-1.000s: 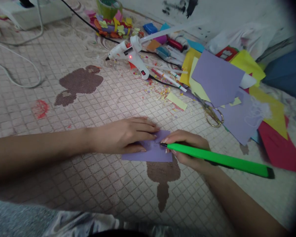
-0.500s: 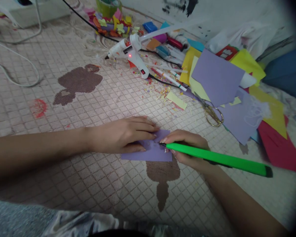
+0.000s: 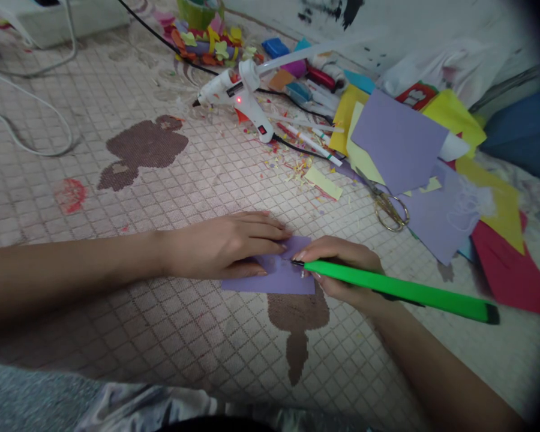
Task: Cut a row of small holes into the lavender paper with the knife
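Note:
A small sheet of lavender paper [image 3: 279,279] lies flat on the woven mat, folded or creased near its middle. My left hand [image 3: 225,246] rests on its left part, pressing it down with the fingers together. My right hand [image 3: 342,270] grips a bright green marker [image 3: 396,287] with a black tip, which touches the paper near its right side. The marker's far end points away to the right. Fingers of both hands nearly meet above the sheet and hide part of it.
A white hot glue gun [image 3: 236,99] with a lit red light lies at the back among paper scraps and cables. Gold scissors [image 3: 389,210] sit by a pile of lavender, yellow and red paper sheets [image 3: 398,141] on the right.

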Demonstrator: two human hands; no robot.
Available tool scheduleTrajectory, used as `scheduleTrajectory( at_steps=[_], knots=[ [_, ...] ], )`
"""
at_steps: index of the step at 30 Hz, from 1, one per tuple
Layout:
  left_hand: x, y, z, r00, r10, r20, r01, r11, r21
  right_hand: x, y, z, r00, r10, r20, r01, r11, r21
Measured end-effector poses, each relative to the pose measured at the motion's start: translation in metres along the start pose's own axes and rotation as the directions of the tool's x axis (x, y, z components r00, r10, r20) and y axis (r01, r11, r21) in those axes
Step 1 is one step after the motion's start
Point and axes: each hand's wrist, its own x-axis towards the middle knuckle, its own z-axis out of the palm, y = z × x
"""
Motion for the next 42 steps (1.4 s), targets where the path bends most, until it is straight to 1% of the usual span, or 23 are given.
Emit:
scheduleTrajectory(
  at_steps=[13,20,22,25,26,27,29,30,31,32,36,42],
  knots=[
    [0.0,0.0,-0.001,1.0,-0.018,0.019,0.019,0.999,-0.033,0.004,-0.004,-0.002,0.999,0.003,0.032,-0.002,0.999,-0.033],
    [0.0,-0.001,0.0,0.999,-0.031,0.032,0.032,0.999,-0.018,0.01,-0.002,-0.008,0.987,0.065,0.144,-0.066,0.998,0.004],
    [0.0,-0.001,0.0,0.999,-0.028,0.033,0.029,1.0,-0.013,0.01,0.0,-0.009,0.986,0.03,0.162,-0.031,1.0,0.002],
    [0.0,0.0,-0.001,0.999,-0.026,0.032,0.027,1.0,-0.009,0.007,0.004,-0.009,0.978,-0.056,0.201,0.056,0.998,0.002],
    [0.0,0.0,-0.001,0.999,-0.027,0.031,0.027,1.0,-0.006,0.005,0.004,-0.008,0.98,-0.065,0.19,0.064,0.998,0.012],
    [0.0,0.001,-0.001,0.999,-0.028,0.033,0.028,1.0,-0.002,0.004,0.003,-0.006,0.987,-0.053,0.15,0.051,0.998,0.021],
    [0.0,0.001,-0.001,0.999,-0.029,0.042,0.028,1.0,0.011,0.0,0.001,-0.003,1.0,0.004,0.011,-0.004,0.998,0.055],
    [0.0,0.002,-0.002,0.998,-0.029,0.048,0.029,0.999,0.019,-0.001,-0.001,-0.001,0.998,0.038,-0.056,-0.034,0.997,0.073],
    [0.0,0.002,-0.001,0.998,-0.029,0.051,0.028,0.999,0.027,-0.002,-0.003,0.001,0.992,0.063,-0.106,-0.055,0.995,0.08],
    [0.0,0.002,-0.001,0.998,-0.028,0.052,0.026,0.999,0.033,-0.003,-0.005,0.003,0.989,0.079,-0.126,-0.069,0.995,0.076],
    [0.0,0.002,-0.001,0.999,-0.021,0.044,0.019,0.999,0.041,-0.004,-0.009,0.009,0.992,0.081,-0.1,-0.08,0.997,0.016],
    [-0.001,0.002,-0.001,0.998,-0.03,0.049,0.029,0.999,0.03,-0.003,-0.004,0.009,0.993,0.064,-0.095,-0.066,0.998,-0.02]
  ],
)
